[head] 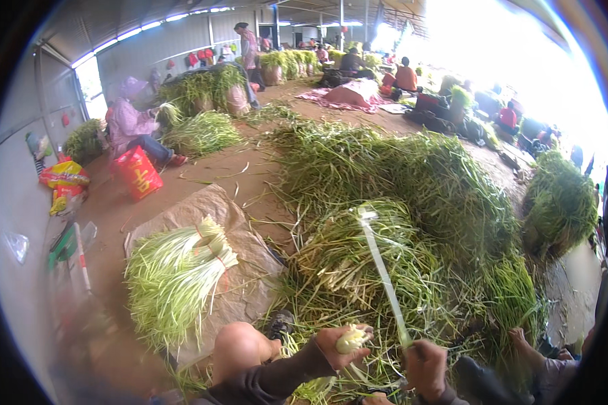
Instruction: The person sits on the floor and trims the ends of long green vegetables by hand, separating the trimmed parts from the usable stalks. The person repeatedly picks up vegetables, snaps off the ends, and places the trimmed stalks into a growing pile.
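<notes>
At the lower middle, my left hand [340,346] is closed around a bunch of pale stalks [352,340], their cut ends facing up. To its right, my right hand [426,365] grips the lower end of a long, thin, pale stalk or strip [385,276], which rises over the green pile. What exactly this strip is I cannot tell. Beyond my hands lies a heap of loose green stalks [354,263]. Tied bundles of pale-stemmed greens [182,278] rest on a brown sheet [253,298] to the left, with red ties around them.
A large mound of greens [385,162] stands behind the heap. At the right edge a co-worker's hand [521,341] touches greens. A seated person [131,121] works at the left near a red bag [138,173]. A green-handled tool or dustpan [63,248] is by the wall.
</notes>
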`<state>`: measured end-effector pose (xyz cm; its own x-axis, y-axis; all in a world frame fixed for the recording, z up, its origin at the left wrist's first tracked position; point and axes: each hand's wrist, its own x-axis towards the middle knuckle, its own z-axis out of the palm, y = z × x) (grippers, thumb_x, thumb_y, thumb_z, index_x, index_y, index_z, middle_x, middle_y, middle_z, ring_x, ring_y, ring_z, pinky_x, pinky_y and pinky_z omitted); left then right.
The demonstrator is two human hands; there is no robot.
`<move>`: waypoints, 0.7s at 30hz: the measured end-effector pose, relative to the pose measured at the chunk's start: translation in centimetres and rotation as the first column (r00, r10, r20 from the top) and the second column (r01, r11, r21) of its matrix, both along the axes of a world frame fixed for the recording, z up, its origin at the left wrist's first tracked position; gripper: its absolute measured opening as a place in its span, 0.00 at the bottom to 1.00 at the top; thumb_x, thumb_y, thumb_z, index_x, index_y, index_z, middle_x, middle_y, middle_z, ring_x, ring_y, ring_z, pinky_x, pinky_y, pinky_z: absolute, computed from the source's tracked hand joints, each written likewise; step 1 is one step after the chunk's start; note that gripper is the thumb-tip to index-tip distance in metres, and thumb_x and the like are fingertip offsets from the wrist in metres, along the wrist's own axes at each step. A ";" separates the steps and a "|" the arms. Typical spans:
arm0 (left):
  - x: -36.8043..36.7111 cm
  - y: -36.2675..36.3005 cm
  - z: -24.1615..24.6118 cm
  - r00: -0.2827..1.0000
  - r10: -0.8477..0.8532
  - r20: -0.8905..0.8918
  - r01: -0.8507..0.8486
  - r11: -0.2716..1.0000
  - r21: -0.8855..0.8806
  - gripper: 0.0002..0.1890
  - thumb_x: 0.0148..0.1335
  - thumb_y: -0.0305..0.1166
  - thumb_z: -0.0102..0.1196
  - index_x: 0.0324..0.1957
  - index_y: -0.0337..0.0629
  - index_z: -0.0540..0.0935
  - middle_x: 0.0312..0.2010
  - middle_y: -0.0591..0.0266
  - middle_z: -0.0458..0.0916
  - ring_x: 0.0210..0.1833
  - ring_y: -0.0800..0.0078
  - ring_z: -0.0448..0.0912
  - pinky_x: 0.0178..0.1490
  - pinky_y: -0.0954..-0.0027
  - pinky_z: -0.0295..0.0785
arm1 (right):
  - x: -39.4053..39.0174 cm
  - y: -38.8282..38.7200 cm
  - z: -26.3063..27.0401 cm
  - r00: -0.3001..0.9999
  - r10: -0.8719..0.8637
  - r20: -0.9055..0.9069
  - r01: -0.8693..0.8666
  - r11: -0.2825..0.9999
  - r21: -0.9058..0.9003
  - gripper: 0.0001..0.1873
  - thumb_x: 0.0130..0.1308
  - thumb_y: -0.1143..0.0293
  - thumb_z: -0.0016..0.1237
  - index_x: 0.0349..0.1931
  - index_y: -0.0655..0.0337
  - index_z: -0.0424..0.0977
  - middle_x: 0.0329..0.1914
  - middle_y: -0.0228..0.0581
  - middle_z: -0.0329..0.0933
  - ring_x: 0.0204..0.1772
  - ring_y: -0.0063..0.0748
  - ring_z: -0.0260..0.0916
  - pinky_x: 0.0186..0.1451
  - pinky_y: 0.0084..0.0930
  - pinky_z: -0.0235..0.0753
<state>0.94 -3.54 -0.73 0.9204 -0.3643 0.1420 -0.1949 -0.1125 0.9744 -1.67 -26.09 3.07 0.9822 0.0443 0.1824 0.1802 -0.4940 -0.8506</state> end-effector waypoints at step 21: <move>-0.6 1.3 1.7 0.907 -0.249 0.340 0.188 0.961 0.202 0.15 0.50 0.32 0.66 0.40 0.39 0.81 0.28 0.60 0.83 0.28 0.72 0.82 0.32 0.74 0.76 | 6.6 -10.2 -0.1 0.802 -0.428 0.417 0.530 0.832 -0.166 0.06 0.60 0.76 0.44 0.26 0.68 0.72 0.16 0.39 0.68 0.21 0.30 0.67 0.26 0.26 0.65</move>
<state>0.37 -2.25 0.99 0.7127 -0.5962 0.3695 -0.5650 -0.1758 0.8062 4.95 -36.34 2.94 0.7607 -0.3191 0.5653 0.1173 -0.7889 -0.6032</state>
